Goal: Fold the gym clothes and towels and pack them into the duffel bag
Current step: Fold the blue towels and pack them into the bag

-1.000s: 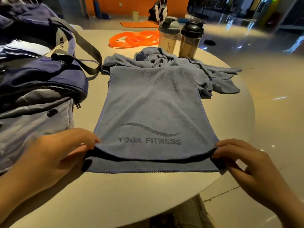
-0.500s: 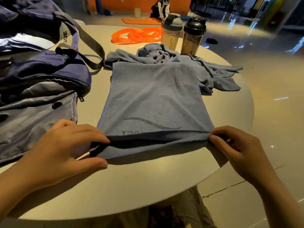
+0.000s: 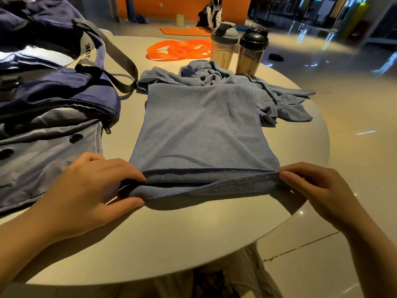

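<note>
The blue towel is spread flat on the round table, its near edge lifted and rolled back a bit. That edge is pinched at one corner by the left hand and at the other by the right hand, fingers clamped on the cloth. The duffel bag is sat open just left of the towel. More blue cloth is bunched behind the towel, with two shaker bottles and orange bands further back.

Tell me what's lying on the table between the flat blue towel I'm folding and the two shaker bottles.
A crumpled blue-grey garment lies between the towel and the shaker bottles, shown in the head view.
</note>
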Demonstrator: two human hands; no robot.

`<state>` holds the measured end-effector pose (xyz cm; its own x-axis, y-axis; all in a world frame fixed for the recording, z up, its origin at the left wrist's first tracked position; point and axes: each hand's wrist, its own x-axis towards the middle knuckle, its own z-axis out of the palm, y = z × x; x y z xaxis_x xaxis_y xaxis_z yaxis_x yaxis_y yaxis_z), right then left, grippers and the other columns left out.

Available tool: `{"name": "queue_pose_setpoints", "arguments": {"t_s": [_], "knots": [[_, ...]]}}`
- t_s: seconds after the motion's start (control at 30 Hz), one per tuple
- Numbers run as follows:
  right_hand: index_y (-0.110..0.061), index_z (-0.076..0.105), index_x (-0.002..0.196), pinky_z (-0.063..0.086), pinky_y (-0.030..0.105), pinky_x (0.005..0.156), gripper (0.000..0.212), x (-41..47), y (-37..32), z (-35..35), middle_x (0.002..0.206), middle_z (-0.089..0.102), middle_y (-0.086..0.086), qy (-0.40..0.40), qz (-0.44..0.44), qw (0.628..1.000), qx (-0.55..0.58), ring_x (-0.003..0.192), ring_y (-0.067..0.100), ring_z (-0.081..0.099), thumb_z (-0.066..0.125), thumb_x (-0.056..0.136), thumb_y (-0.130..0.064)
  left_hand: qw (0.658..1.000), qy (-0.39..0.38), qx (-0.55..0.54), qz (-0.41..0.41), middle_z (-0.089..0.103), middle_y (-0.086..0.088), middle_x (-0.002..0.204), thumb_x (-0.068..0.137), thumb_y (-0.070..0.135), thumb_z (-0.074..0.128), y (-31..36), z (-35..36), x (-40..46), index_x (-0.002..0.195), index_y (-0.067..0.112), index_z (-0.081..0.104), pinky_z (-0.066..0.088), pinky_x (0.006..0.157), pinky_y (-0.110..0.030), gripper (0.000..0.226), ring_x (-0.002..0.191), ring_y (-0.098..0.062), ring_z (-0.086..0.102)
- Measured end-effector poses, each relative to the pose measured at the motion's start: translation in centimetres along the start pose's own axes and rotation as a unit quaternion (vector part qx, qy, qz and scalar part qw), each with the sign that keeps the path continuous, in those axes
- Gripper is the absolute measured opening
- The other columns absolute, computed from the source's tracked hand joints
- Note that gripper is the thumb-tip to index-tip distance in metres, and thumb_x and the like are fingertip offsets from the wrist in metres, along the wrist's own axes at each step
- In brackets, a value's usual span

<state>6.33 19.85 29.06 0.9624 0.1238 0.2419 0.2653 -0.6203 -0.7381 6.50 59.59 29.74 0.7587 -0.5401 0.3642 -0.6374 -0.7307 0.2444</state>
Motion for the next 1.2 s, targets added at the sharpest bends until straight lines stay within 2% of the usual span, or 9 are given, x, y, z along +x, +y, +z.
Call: {"name": "queue_pose_setpoints", "arguments": {"t_s": [0.23, 0.33, 0.47, 0.7, 0.77, 0.83, 0.9, 0.97, 1.2], "knots": [[-0.058, 0.068, 0.081, 0.05, 0.011, 0.063, 0.01, 0.9, -0.8, 0.7, 0.083, 0.068, -0.023, 0.056, -0.022, 0.997, 0.046, 0.085, 0.002, 0.061, 0.063, 0.073, -0.058, 0.999, 0.017, 0.036, -0.007, 0.064, 0.02, 0.087, 0.079, 0.065, 0.052, 0.7, 0.5, 0.7, 0.09, 0.031, 0.065, 0.034, 0.073, -0.03, 0.039, 0.074, 0.0, 0.048], [-0.057, 0.068, 0.081, 0.054, 0.019, 0.067, 0.025, 1.3, -0.4, 1.0, 0.081, 0.068, -0.022, 0.07, -0.031, 0.996, 0.038, 0.083, 0.005, 0.063, 0.067, 0.082, -0.032, 0.998, 0.047, 0.021, -0.026, 0.065, 0.02, 0.082, 0.086, 0.055, 0.048, 0.5, 0.6, 1.1, 0.088, 0.029, 0.069, 0.039, 0.068, -0.027, 0.034, 0.074, -0.005, 0.051], [-0.054, 0.069, 0.086, 0.054, 0.017, 0.068, 0.043, 1.3, -0.6, 0.9, 0.086, 0.069, -0.02, 0.077, -0.025, 0.995, 0.06, 0.087, 0.006, 0.064, 0.053, 0.06, -0.085, 0.984, 0.053, -0.135, -0.107, 0.068, 0.025, 0.083, 0.081, 0.073, 0.045, -0.6, 0.5, 1.1, 0.086, 0.036, 0.073, 0.05, 0.065, -0.031, 0.048, 0.077, -0.001, 0.062], [-0.055, 0.07, 0.081, 0.056, 0.025, 0.06, 0.044, 1.9, -1.1, -0.7, 0.081, 0.072, -0.015, 0.048, -0.015, 0.996, 0.068, 0.074, 0.017, 0.064, 0.06, 0.051, -0.086, 0.852, 0.066, -0.433, -0.287, 0.073, -0.009, 0.081, 0.035, 0.066, 0.085, -0.6, 0.2, 2.0, 0.075, 0.024, 0.079, 0.058, 0.075, -0.053, 0.058, 0.08, -0.031, 0.069], [-0.059, 0.068, 0.081, 0.049, 0.014, 0.051, 0.013, 2.2, -1.9, -1.5, 0.076, 0.07, -0.018, 0.044, -0.016, 0.997, 0.053, 0.067, 0.013, 0.061, 0.067, 0.069, -0.065, 0.853, 0.056, -0.43, -0.29, 0.072, -0.009, 0.082, 0.047, 0.059, 0.085, -0.4, -0.2, 2.4, 0.075, 0.025, 0.079, 0.059, 0.073, -0.05, 0.045, 0.081, -0.034, 0.068], [-0.061, 0.067, 0.079, 0.047, 0.01, 0.049, 0.026, 2.5, -2.4, -2.2, 0.072, 0.069, -0.019, 0.043, -0.031, 0.998, 0.041, 0.064, 0.01, 0.061, 0.07, 0.082, -0.034, 0.864, 0.058, -0.417, -0.274, 0.073, -0.005, 0.08, 0.066, 0.03, 0.072, -0.5, -0.7, 2.7, 0.072, 0.029, 0.079, 0.061, 0.067, -0.04, 0.01, 0.079, -0.029, 0.068], [-0.055, 0.07, 0.079, 0.047, 0.01, 0.048, 0.011, 2.7, -3.3, -2.9, 0.071, 0.068, -0.019, 0.042, -0.031, 0.998, 0.036, 0.063, 0.01, 0.062, 0.067, 0.071, -0.062, 0.898, 0.075, -0.373, -0.223, 0.074, 0.002, 0.076, 0.066, 0.019, 0.065, -0.6, -1.3, 3.1, 0.068, 0.037, 0.077, 0.055, 0.061, -0.017, 0.022, 0.077, -0.013, 0.068], [-0.045, 0.07, 0.082, 0.048, 0.011, 0.047, 0.037, 3.2, -4.3, -3.4, 0.069, 0.068, -0.02, 0.045, -0.046, 0.998, 0.026, 0.063, 0.011, 0.063, 0.06, 0.06, -0.074, 0.923, 0.087, -0.324, -0.189, 0.073, 0.008, 0.076, 0.065, 0.02, 0.067, -0.4, -2.4, 3.5, 0.075, 0.04, 0.076, 0.053, 0.066, -0.012, 0.024, 0.078, -0.008, 0.068], [-0.025, 0.068, 0.088, 0.048, 0.014, 0.045, 0.012, 5.9, -6.9, -6.2, 0.077, 0.067, -0.001, 0.108, -0.081, 0.991, 0.015, 0.057, 0.012, 0.06, 0.064, 0.081, -0.015, 0.975, 0.142, -0.156, -0.069, 0.073, 0.015, 0.083, 0.065, 0.023, 0.071, 0.3, -7.9, 6.2, 0.085, 0.031, 0.075, 0.053, 0.074, -0.012, 0.022, 0.077, -0.002, 0.069]]}}
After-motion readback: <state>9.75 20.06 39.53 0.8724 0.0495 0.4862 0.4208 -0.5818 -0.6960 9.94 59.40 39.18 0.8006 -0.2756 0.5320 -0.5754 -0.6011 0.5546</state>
